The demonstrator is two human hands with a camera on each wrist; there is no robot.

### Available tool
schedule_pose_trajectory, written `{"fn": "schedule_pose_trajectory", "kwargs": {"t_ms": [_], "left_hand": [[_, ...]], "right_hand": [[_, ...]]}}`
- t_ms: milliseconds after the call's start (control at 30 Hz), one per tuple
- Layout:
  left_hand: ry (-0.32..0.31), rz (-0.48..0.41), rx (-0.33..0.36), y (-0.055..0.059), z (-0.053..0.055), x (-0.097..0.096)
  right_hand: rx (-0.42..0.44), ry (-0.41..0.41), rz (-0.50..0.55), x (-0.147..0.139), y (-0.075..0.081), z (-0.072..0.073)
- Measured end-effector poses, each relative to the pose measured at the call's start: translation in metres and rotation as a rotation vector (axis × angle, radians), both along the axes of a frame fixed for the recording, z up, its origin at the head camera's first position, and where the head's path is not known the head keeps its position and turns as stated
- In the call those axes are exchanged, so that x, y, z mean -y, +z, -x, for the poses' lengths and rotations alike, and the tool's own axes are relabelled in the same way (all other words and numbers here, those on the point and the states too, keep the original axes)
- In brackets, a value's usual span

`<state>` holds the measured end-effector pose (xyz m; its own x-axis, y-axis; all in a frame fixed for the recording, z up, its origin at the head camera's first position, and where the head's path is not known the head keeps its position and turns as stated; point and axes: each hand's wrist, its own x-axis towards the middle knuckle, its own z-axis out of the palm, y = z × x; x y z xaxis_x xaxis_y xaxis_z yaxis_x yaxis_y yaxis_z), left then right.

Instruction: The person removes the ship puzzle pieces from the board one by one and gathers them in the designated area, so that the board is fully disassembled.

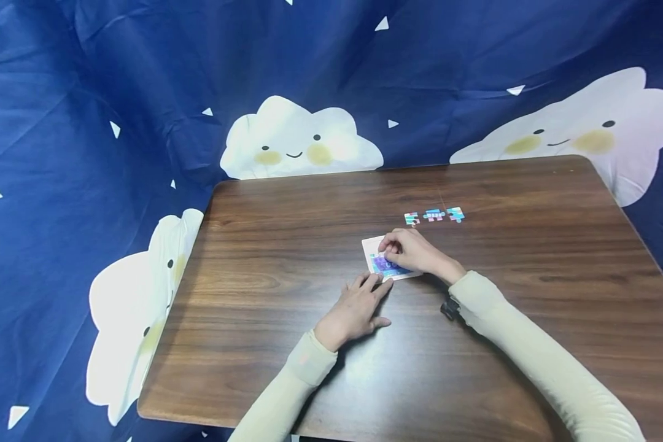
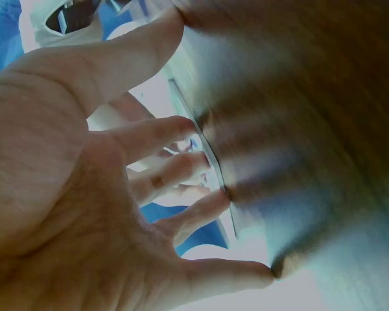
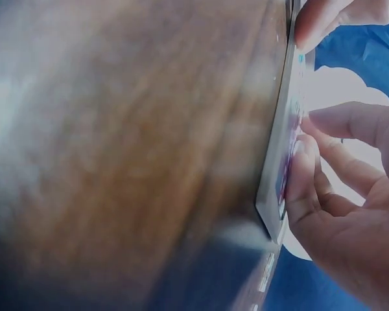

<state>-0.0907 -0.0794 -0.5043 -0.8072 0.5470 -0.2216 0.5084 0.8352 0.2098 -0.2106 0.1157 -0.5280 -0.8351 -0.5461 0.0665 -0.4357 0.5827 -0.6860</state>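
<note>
Gently press with curled right hand (image 1: pixel 414 250), cannot tell if gripping anything, steadying board (image 1: pixel 368 247) at seven o'clock with spread, empty left hand (image 1: pixel 355 307)

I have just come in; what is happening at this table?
Someone is working on a small puzzle board on the table. The left hand touches the board's near edge, while the right hand has bent fingers at the board's face; I cannot tell whether they pinch anything. Three loose puzzle pieces lie in a row beyond it.
</note>
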Motion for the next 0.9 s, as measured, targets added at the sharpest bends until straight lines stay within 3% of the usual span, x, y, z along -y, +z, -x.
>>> {"fn": "schedule_pose_trajectory", "kwargs": {"t_ms": [433,900], "left_hand": [[0.031,-0.022,-0.007,-0.0002,-0.0029,-0.0004],[0.027,-0.036,-0.014,-0.0022,-0.0014,0.0005]], "right_hand": [[-0.004,0.022,-0.008,0.004,0.0006,-0.0031],[-0.017,0.035,0.059,0.0044,0.002,-0.0057]]}}
